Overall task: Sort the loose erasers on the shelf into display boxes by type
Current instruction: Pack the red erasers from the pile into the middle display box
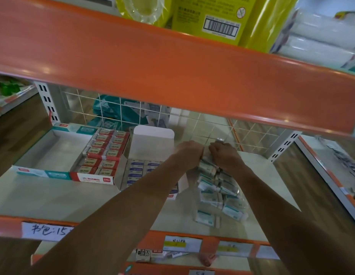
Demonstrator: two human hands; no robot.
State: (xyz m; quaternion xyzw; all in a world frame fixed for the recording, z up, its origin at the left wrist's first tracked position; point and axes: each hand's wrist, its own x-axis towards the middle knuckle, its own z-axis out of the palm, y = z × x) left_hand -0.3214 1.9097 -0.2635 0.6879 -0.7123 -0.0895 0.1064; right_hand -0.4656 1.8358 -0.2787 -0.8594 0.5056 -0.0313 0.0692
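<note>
Orange trim: an upper shelf lip (172, 62) crosses the frame; a lower shelf lip (6, 225) carries the price tags.
Hands: two bare arms reach in. The left hand (189, 153) and right hand (225, 155) meet at the back of the shelf (53, 199), fingers curled and gripping the crinkled top of a clear plastic bag (239, 195).
Loose erasers: teal-and-white erasers (210, 197) fill the bag, which lies on the right half of the shelf; they overlap too much to count.
Display boxes: three, side by side to the left of the bag.
Teal-and-white box (39, 172): far left, its inside mostly bare.
Red-and-white box (93, 178): "deli" logo on its front; about a dozen red-banded erasers (105, 143) show, stacked two across.
White box (152, 135): flap raised, holding purple-labelled erasers (139, 169), partly hidden by the left forearm.
Handwritten tag (47, 231): reads "书包:15" before the forearm cuts it off.
Other tags: three more along the lower lip, print too blurred to read.
Shelf above: one yellow package (194, 16) with a barcode, its small print unreadable.
Shelf below: a small pack (143, 255) marked "20".
</note>
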